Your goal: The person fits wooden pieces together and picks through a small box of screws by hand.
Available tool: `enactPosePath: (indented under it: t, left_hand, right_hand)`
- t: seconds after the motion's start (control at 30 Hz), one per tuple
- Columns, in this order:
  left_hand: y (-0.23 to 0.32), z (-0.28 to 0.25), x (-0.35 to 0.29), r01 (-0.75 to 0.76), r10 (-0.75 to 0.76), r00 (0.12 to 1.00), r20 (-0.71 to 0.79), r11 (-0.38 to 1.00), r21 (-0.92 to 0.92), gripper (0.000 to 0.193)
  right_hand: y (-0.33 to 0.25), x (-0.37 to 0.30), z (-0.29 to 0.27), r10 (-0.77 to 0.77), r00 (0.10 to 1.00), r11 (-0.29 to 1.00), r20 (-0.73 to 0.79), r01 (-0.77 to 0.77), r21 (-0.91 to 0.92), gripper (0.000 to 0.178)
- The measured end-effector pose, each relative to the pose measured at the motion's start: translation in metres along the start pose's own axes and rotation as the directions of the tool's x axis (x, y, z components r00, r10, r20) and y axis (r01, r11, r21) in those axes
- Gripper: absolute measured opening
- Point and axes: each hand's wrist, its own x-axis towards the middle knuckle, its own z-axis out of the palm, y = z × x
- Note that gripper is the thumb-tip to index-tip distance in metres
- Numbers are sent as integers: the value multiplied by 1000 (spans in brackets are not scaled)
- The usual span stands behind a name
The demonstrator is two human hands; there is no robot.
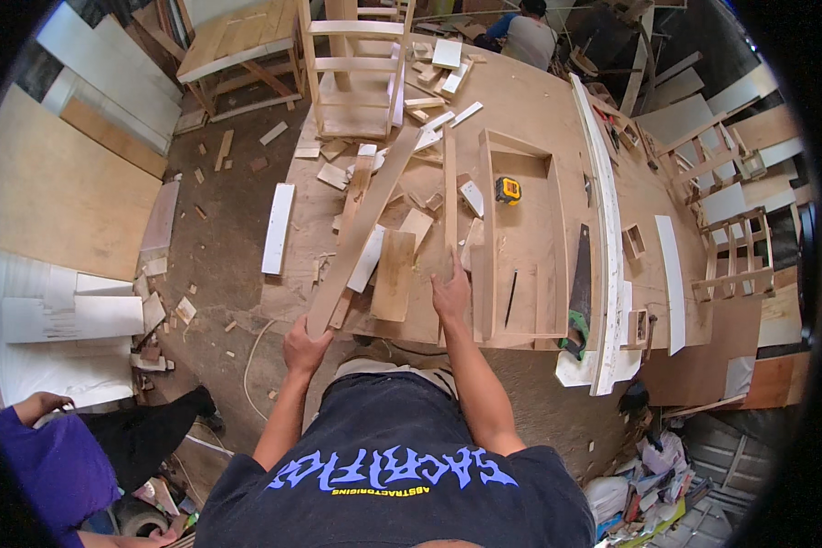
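We are gripping the long plank (361,233) at its near end, left hand (304,349) curled around it, mid-frame. Right hand (451,290) is pressing flat, fingers together, on a thin strip (449,196) beside the open frame (521,242). Best keeping the plank low, swinging clear of offcuts.
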Motion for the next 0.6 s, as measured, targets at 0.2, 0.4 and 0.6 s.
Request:
enactPosePath:
  t: [0.2, 0.4, 0.6]
  left_hand:
    - [-14, -10, -17, 21, 17, 983, 181, 978, -206, 52]
    - [-15, -46, -53, -38, 119, 961, 249, 951, -308, 50]
    - [8, -118, -69, -422, 509, 777, 370, 858, -293, 81]
  right_hand:
    - [29, -16, 40, -61, 992, 968, -106, 33, -250, 73]
    - [-61, -111, 45, -44, 970, 803, 239, -108, 587, 75]
    - [-142, -183, 29, 20, 972, 520, 233, -209, 828, 90]
